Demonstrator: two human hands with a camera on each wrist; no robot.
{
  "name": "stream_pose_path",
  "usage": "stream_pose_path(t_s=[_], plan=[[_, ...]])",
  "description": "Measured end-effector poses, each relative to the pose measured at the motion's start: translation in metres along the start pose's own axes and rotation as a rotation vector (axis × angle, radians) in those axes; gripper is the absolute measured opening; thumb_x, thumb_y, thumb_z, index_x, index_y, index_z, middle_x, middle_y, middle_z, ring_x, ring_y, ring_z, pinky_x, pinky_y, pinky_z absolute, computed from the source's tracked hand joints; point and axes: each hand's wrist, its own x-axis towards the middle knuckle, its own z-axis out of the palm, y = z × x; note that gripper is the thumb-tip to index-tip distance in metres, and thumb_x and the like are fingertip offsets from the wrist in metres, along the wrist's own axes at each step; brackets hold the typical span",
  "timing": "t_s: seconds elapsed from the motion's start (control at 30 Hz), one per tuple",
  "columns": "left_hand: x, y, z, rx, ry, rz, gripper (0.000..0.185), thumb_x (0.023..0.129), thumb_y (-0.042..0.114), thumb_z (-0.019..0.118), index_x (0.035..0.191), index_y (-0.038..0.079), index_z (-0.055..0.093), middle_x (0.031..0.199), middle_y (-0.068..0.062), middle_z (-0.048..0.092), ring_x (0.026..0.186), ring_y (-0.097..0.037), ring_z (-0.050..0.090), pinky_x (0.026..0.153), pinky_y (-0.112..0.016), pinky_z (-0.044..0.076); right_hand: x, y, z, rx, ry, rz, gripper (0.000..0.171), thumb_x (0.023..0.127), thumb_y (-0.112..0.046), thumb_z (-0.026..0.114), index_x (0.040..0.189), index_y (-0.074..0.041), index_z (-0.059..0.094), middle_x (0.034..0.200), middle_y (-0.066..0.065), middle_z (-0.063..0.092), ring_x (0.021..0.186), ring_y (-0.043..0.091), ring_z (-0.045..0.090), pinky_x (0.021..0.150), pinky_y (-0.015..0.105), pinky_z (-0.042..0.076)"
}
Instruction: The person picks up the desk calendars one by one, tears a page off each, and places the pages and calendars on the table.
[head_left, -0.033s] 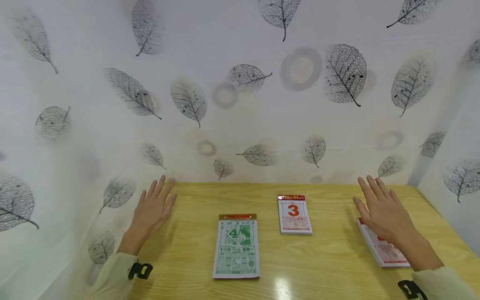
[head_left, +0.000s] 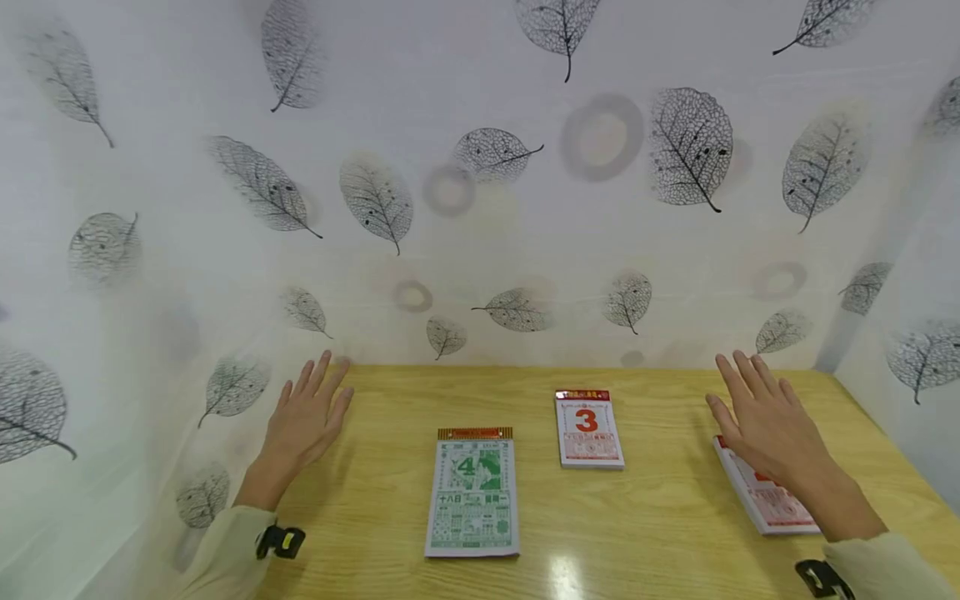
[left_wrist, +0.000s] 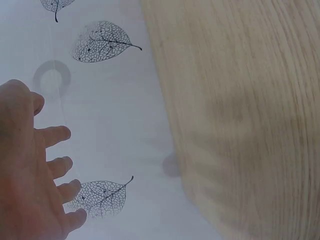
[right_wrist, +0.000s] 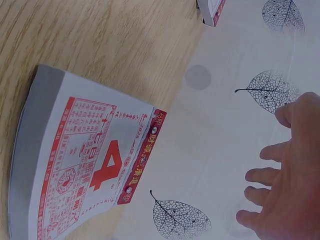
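Observation:
My left hand [head_left: 303,425] hovers at the left side of the table, fingers spread and straight, holding nothing. On the right, my right hand [head_left: 776,425] is held out the same way above a tear-off calendar with a red 4 [right_wrist: 95,165], partly hiding it in the head view. Left of the table's middle lies a larger tear-off calendar printed in green [head_left: 472,500], with a gold and red top strip. Farther back, a small tear-off calendar with a red 3 [head_left: 588,429] lies face up. Neither hand touches a calendar.
The calendars lie on a wood-grain table [head_left: 645,533]. A pale sheet with dark leaf prints [head_left: 510,242] hangs behind the table and along both sides. Each wrist wears a dark strap, the left one [head_left: 281,542] with a yellow mark.

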Motion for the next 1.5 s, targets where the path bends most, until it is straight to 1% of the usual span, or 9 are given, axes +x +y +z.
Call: stream_pose_path(t_s=[0.27, 0.47, 0.6, 0.77, 0.9, 1.07, 1.17, 1.3, 1.5], plan=[[0.001, 0.001, 0.006, -0.013, -0.003, 0.0, 0.063, 0.112, 0.045, 0.024, 0.162, 0.006, 0.027, 0.169, -0.021, 0.011, 0.153, -0.047, 0.009, 0.119, -0.071, 0.009, 0.0, -0.002, 0.001, -0.006, -0.009, -0.001, 0.063, 0.11, -0.029, 0.043, 0.158, 0.007, 0.025, 0.159, 0.037, 0.024, 0.148, 0.054, 0.018, 0.114, 0.075, 0.016], [0.001, 0.002, 0.011, -0.028, -0.002, -0.003, 0.063, 0.112, 0.045, 0.024, 0.162, 0.006, 0.028, 0.169, -0.022, 0.013, 0.153, -0.048, 0.01, 0.119, -0.071, 0.009, 0.001, -0.003, 0.003, 0.002, -0.016, -0.01, 0.064, 0.11, -0.029, 0.044, 0.159, 0.006, 0.024, 0.158, 0.038, 0.025, 0.147, 0.055, 0.019, 0.114, 0.076, 0.015], [-0.001, 0.004, 0.014, -0.032, 0.0, -0.005, 0.062, 0.112, 0.044, 0.025, 0.161, 0.006, 0.029, 0.168, -0.023, 0.012, 0.152, -0.049, 0.01, 0.119, -0.071, 0.01, 0.0, -0.003, 0.007, 0.002, -0.009, -0.014, 0.064, 0.109, -0.03, 0.046, 0.158, 0.007, 0.026, 0.156, 0.039, 0.028, 0.145, 0.057, 0.022, 0.111, 0.077, 0.02], [-0.003, 0.007, 0.016, -0.013, 0.003, 0.01, 0.061, 0.112, 0.043, 0.026, 0.162, 0.006, 0.029, 0.168, -0.024, 0.012, 0.152, -0.05, 0.011, 0.118, -0.072, 0.012, -0.005, -0.002, 0.011, -0.001, 0.004, -0.011, 0.063, 0.109, -0.03, 0.047, 0.157, 0.007, 0.029, 0.154, 0.039, 0.03, 0.143, 0.058, 0.025, 0.107, 0.079, 0.024], [-0.005, 0.009, 0.016, -0.005, 0.006, 0.012, 0.061, 0.112, 0.042, 0.027, 0.161, 0.006, 0.029, 0.168, -0.024, 0.011, 0.152, -0.05, 0.009, 0.118, -0.072, 0.012, -0.007, -0.004, 0.011, 0.0, 0.007, -0.008, 0.063, 0.109, -0.031, 0.046, 0.157, 0.006, 0.028, 0.156, 0.038, 0.028, 0.145, 0.056, 0.022, 0.107, 0.079, 0.023], [-0.008, 0.01, 0.016, -0.001, 0.022, 0.013, 0.061, 0.112, 0.042, 0.028, 0.161, 0.006, 0.03, 0.168, -0.024, 0.012, 0.152, -0.05, 0.009, 0.118, -0.072, 0.012, -0.01, -0.008, 0.012, 0.001, 0.002, -0.008, 0.063, 0.11, -0.032, 0.043, 0.159, 0.004, 0.026, 0.158, 0.036, 0.026, 0.148, 0.054, 0.019, 0.111, 0.077, 0.02], [-0.01, 0.011, 0.017, 0.0, 0.027, 0.01, 0.06, 0.112, 0.042, 0.028, 0.161, 0.007, 0.03, 0.169, -0.023, 0.012, 0.153, -0.049, 0.008, 0.119, -0.071, 0.012, -0.013, -0.011, 0.012, 0.008, 0.007, -0.007, 0.063, 0.11, -0.032, 0.044, 0.159, 0.003, 0.026, 0.158, 0.036, 0.026, 0.148, 0.053, 0.019, 0.112, 0.076, 0.019], [-0.013, 0.012, 0.019, -0.001, 0.02, -0.002, 0.06, 0.112, 0.042, 0.028, 0.162, 0.008, 0.029, 0.169, -0.021, 0.011, 0.153, -0.047, 0.007, 0.119, -0.07, 0.012, -0.016, -0.012, 0.014, 0.01, 0.027, -0.015, 0.063, 0.11, -0.031, 0.045, 0.159, 0.003, 0.027, 0.157, 0.036, 0.028, 0.147, 0.053, 0.02, 0.112, 0.076, 0.02], [-0.014, 0.012, 0.021, -0.002, 0.02, -0.009, 0.06, 0.112, 0.043, 0.027, 0.162, 0.009, 0.029, 0.17, -0.02, 0.011, 0.153, -0.047, 0.008, 0.119, -0.07, 0.011, -0.017, -0.017, 0.014, 0.021, 0.057, -0.028, 0.062, 0.109, -0.028, 0.046, 0.159, 0.003, 0.026, 0.156, 0.037, 0.029, 0.147, 0.054, 0.022, 0.114, 0.076, 0.016]])
